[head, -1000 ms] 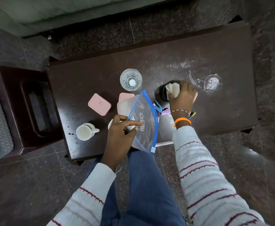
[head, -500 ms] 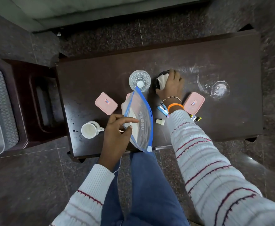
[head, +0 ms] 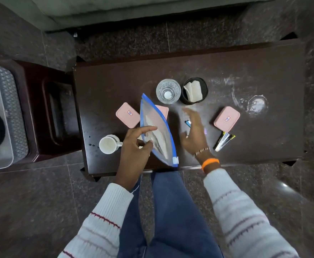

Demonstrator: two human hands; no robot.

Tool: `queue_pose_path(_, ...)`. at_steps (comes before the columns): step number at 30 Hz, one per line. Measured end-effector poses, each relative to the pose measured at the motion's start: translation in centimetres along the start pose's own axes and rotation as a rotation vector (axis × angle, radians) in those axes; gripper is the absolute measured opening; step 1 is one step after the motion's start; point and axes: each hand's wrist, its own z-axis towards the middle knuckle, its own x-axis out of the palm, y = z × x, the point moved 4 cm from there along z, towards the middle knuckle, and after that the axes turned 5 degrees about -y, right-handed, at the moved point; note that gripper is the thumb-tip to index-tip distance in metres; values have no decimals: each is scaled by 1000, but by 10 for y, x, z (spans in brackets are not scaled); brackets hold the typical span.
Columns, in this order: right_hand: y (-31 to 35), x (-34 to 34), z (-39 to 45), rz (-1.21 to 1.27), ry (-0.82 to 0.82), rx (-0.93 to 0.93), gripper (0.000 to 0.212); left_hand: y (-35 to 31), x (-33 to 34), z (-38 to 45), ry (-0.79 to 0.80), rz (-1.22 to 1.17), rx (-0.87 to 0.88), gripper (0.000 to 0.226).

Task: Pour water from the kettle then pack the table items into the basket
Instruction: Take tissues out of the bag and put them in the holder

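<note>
My left hand [head: 134, 146] pinches the edge of a clear zip bag with a blue rim [head: 158, 131], held upright over the dark table [head: 245, 71]. My right hand [head: 194, 133], blurred and with fingers spread, hovers above the table beside the bag and holds nothing. Behind it stand a glass of water [head: 168, 94] and a black bowl with folded white tissue [head: 194, 90]. Pink boxes lie at the left [head: 127, 114], behind the bag [head: 163, 109] and at the right [head: 226, 118]. A white mug [head: 108, 144] sits at the front left. The grey basket [head: 9, 112] is at the far left.
A nail clipper and small dark items [head: 224, 141] lie right of my wrist. A blue clip [head: 187, 123] shows by my right hand. A water spill [head: 254, 104] marks the right side of the table. A dark stool [head: 55, 112] stands between table and basket.
My right hand has let go of the black bowl and drawn back toward me beside the bag. The bowl now stands next to the glass. My left hand still holds the bag.
</note>
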Motion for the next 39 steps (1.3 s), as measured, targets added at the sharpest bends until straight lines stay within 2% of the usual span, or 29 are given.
queue_pose_path(2, 10, 14, -32, 176, 244, 33, 72, -3, -1, 0, -3, -89, -34, 52)
queue_pose_path(4, 23, 23, -56, 382, 406, 86, 76, -6, -1, 0, -30, -166, -53, 48)
queue_pose_path(7, 35, 31, -72, 462, 465, 109, 73, -8, -3, 0, -57, -284, -120, 35)
queue_pose_path(9, 38, 34, -75, 322, 426, 107, 63, -9, -3, -2, -43, -346, -161, 31)
queue_pose_path(11, 43, 34, -75, 169, 308, 89, 51, -10, -6, -4, -23, -431, -170, 33)
queue_pose_path(14, 50, 26, -66, 163, 76, 119, 24, -8, -15, -3, -16, -461, -109, 49)
queue_pose_path(17, 54, 21, -61, 345, 116, 217, 25, 11, -40, 2, -143, -203, -57, 85)
queue_pose_path(20, 53, 21, -62, 473, 168, 276, 26, 47, -61, 8, -127, -107, -236, 105)
queue_pose_path(22, 53, 23, -66, 587, 193, 344, 21, 69, -71, 9, -22, -138, -338, 97)
queue_pose_path(24, 54, 24, -68, 685, 178, 408, 17, 80, -75, 5, 74, -158, -323, 67)
queue_pose_path(26, 54, 27, -70, 740, 93, 471, 24, 83, -80, 0, 60, -161, -289, 54)
queue_pose_path(29, 45, 31, -73, 686, -10, 546, 58, 87, -87, -6, -42, -163, -252, 64)
queue_pose_path(31, 42, 33, -75, 595, 39, 485, 74, 86, -88, -8, -36, -196, -193, 66)
queue_pose_path(34, 44, 35, -77, 410, 159, 332, 71, 85, -90, -9, 37, -99, -103, 53)
queue_pose_path(36, 44, 37, -77, 311, 179, 279, 67, 88, -94, -10, 47, -60, -90, 47)
queue_pose_path(39, 43, 38, -76, 206, 160, 266, 61, 92, -98, -12, 7, -20, -92, 57)
